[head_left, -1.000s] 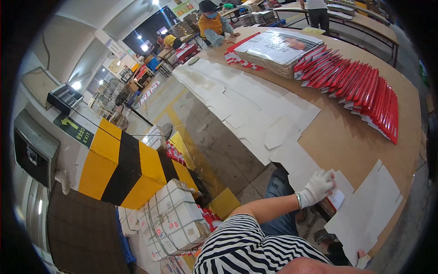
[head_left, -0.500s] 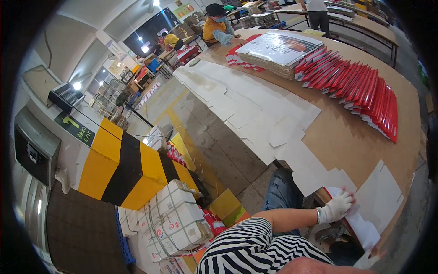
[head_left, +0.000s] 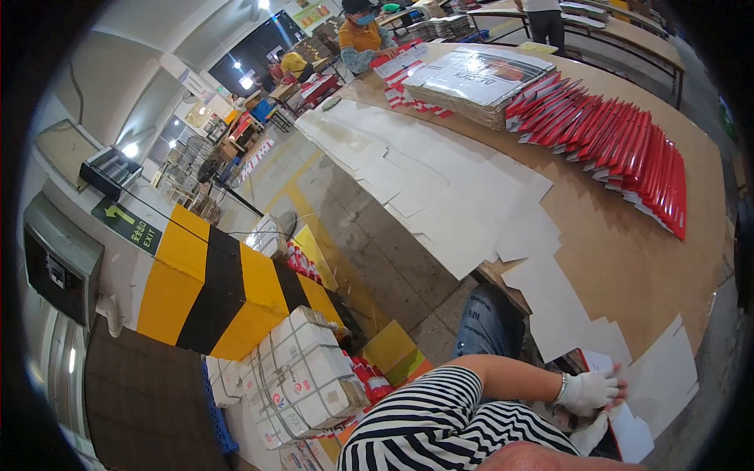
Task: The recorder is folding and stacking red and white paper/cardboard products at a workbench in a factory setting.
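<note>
At the lower right, my left hand (head_left: 587,393), in a white glove with bare fingertips, lies over a folded piece of white cardboard (head_left: 631,433) with a red outer edge. Its fingers look stretched out across the board. Just below it, my right hand (head_left: 591,434), also gloved, is against the same piece; its fingers are mostly hidden. Flat white cardboard sheets (head_left: 664,377) lie beside and beyond my hands along the table edge.
On the brown table (head_left: 613,259) stand a fanned row of red folded cartons (head_left: 613,149) and a stack of printed white cardboard (head_left: 479,82). A co-worker (head_left: 363,39) stands at the far end. Strapped bundles (head_left: 302,377) and a yellow-black pillar (head_left: 228,282) are at left.
My right hand has come up from the lower edge to beside my left hand. My left hand has shifted slightly down. The co-worker has lifted a red-and-white piece.
</note>
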The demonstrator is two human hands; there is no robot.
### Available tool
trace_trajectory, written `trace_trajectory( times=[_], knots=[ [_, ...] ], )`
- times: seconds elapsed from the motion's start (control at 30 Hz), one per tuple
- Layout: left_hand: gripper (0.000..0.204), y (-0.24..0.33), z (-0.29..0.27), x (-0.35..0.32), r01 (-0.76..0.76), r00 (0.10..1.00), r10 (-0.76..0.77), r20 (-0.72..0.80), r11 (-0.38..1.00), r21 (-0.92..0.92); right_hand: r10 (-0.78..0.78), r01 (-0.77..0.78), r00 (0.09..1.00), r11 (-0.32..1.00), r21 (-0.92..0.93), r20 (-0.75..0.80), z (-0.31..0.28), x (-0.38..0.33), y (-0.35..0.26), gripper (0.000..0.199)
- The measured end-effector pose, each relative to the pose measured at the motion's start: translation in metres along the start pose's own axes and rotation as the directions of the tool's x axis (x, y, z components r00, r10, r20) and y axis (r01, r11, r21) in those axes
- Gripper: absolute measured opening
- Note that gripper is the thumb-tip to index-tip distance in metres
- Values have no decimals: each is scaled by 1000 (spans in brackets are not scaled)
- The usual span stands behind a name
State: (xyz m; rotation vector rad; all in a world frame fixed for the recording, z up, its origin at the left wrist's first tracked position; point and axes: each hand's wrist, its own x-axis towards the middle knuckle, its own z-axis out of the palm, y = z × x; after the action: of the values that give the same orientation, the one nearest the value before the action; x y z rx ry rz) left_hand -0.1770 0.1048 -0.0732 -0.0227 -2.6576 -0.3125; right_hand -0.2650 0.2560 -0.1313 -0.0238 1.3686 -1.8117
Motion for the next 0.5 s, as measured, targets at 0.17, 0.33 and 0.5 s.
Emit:
trace_trajectory(
  times=[0.17,0.33,0.5],
  knots=[
    [88,6,-47,-5,61,998,-59,32,994,-89,-299,189,954,664,-723,-25,-10,13,-53,39],
    [98,2,-49,-12,205,978,-202,52,975,-82,-437,162,871,-175,-971,224,0,19,-107,37],
    [104,-7,-83,-6,272,918,-182,353,936,-224,-442,567,500,-483,-667,745,12,63,-80,41]
  ],
)
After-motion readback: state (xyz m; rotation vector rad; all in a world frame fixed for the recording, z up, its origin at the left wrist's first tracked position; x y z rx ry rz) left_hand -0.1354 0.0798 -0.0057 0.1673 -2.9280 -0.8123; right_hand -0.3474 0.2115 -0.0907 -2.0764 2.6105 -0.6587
